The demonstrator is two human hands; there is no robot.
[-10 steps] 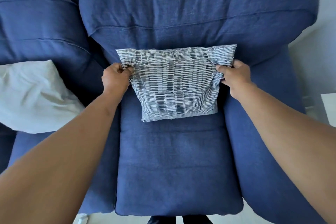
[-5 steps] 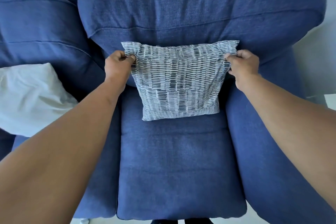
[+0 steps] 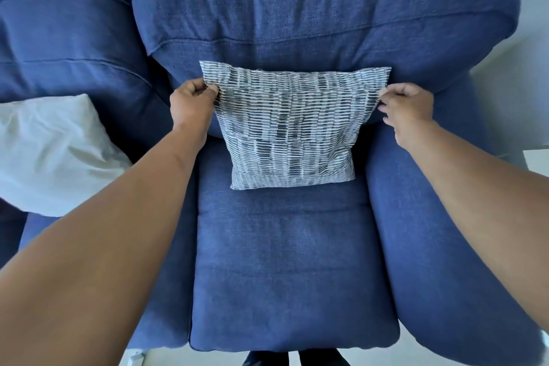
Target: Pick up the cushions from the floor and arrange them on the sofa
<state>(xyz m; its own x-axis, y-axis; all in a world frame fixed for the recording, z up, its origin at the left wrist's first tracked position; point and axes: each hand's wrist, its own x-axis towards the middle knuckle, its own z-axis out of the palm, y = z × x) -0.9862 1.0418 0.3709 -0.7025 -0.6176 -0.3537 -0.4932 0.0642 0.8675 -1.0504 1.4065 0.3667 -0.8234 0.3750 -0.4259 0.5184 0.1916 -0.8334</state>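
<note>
1. Far left, we see a white cushion [image 3: 50, 151] lying on the neighbouring seat of the blue sofa [image 3: 285, 276], tipped back against that seat's backrest.
2. Moving in, we have our left hand [image 3: 191, 101] clamped on the upper left corner of the patterned cushion [image 3: 292, 131], fingers curled tight and the fabric bunched inside the fist.
3. In the centre, that patterned cushion, grey and white in short dashes, stands upright on the seat. Its bottom edge rests on the seat pad and its back leans on the big backrest cushion [image 3: 312, 15].
4. The top edge is drawn out flat between our two hands, both upper corners flaring outward like little ears.
5. On to the right: our right hand [image 3: 408, 107] pinches the upper right corner, thumb and forefinger closed on the fabric, the other fingers loosely curled below.
6. Further right, the padded armrest [image 3: 439, 232] runs beneath our right forearm.
7. At the bottom edge, we glimpse dark shoes [image 3: 320, 359] on the pale floor [image 3: 219, 359].
</note>
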